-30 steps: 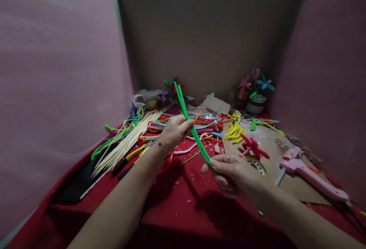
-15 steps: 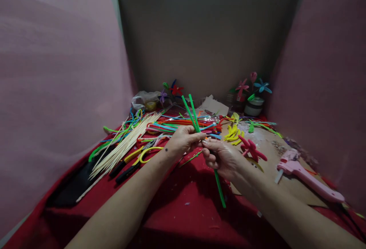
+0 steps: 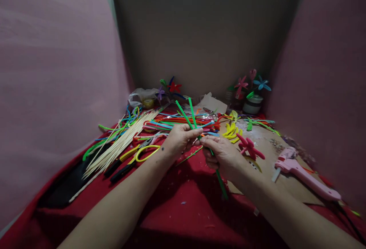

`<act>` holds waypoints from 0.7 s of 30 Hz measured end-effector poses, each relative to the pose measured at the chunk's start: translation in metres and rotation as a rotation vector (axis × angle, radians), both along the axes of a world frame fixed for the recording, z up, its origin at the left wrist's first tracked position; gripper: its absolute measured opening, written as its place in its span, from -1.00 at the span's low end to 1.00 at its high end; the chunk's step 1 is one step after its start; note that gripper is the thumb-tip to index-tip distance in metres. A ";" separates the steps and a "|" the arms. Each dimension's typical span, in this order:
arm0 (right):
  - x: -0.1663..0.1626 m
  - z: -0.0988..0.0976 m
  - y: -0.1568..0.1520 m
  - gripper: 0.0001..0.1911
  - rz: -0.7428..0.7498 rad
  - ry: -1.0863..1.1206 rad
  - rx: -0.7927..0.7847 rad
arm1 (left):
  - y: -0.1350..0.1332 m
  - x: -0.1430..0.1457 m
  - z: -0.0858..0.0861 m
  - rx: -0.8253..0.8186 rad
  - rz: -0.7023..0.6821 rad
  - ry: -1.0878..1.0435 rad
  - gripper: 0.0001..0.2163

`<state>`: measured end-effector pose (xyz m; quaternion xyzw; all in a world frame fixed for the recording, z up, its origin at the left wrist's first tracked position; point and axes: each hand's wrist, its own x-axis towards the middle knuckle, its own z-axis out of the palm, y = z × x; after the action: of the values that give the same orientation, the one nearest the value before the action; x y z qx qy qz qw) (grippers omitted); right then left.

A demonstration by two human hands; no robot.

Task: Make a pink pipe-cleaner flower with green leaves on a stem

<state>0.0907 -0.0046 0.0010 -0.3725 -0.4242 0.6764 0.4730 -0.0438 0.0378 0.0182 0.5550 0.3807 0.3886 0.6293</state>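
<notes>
Between both hands I hold green pipe cleaners (image 3: 192, 111), slanting from upper left to lower right. Two tips fan apart above my left hand (image 3: 180, 137), whose thumb and fingers pinch the strands where they meet. Just right of it, my right hand (image 3: 220, 150) has its fingers closed around the lower part, and the tail sticks out beneath the palm, slightly blurred. The fingertips of the two hands almost touch, and the joint between them is largely hidden. Behind the hands lies a bundle of coloured pipe cleaners (image 3: 162, 125).
At left are wooden skewers (image 3: 122, 142) and yellow-and-black handled tools (image 3: 126, 163). To the right, cardboard (image 3: 268, 165) carries a pink glue gun (image 3: 305, 176), a dark pink pipe-cleaner flower (image 3: 249, 146) and yellow pieces (image 3: 232, 131). Finished flowers (image 3: 241, 84) stand at the back.
The upper green tips have spread wider apart, and the lower tail has shifted slightly up and right. Both hands keep their hold. The whole view has shifted a little.
</notes>
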 end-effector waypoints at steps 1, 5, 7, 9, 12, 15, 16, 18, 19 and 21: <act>0.000 0.000 0.000 -0.86 -0.021 -0.008 0.010 | 0.000 0.000 -0.001 0.013 -0.001 -0.003 -0.71; -0.002 0.003 -0.001 -0.87 -0.077 0.051 -0.001 | -0.001 0.001 -0.004 0.085 0.023 -0.032 -0.70; -0.001 0.004 -0.001 -0.87 -0.075 0.113 -0.021 | -0.003 0.002 -0.001 0.156 0.032 0.004 -0.73; 0.000 0.006 0.000 -0.88 -0.065 0.162 -0.048 | -0.006 0.001 0.003 0.253 0.034 0.063 -0.79; 0.004 0.008 0.001 -0.92 -0.027 0.183 -0.091 | -0.009 0.000 0.008 0.424 0.058 0.126 -0.90; 0.008 0.009 0.002 -0.90 0.009 0.174 -0.135 | -0.006 -0.004 0.008 0.710 0.059 0.209 -0.90; 0.009 0.009 0.003 -0.89 0.022 0.168 -0.152 | -0.004 -0.005 0.008 0.806 0.045 0.248 -0.89; 0.011 0.010 0.002 -0.89 0.051 0.158 -0.178 | 0.000 -0.008 0.007 0.943 0.025 0.320 -0.87; 0.012 0.011 0.002 -0.89 0.070 0.155 -0.183 | 0.001 -0.009 0.007 0.983 0.023 0.345 -0.87; 0.013 0.013 0.000 -0.88 0.101 0.147 -0.182 | 0.003 -0.012 0.008 1.035 0.026 0.368 -0.89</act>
<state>0.1037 -0.0048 0.0138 -0.3416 -0.3434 0.7605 0.4323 -0.0558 0.0411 0.0262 0.8462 0.2504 0.4293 0.1923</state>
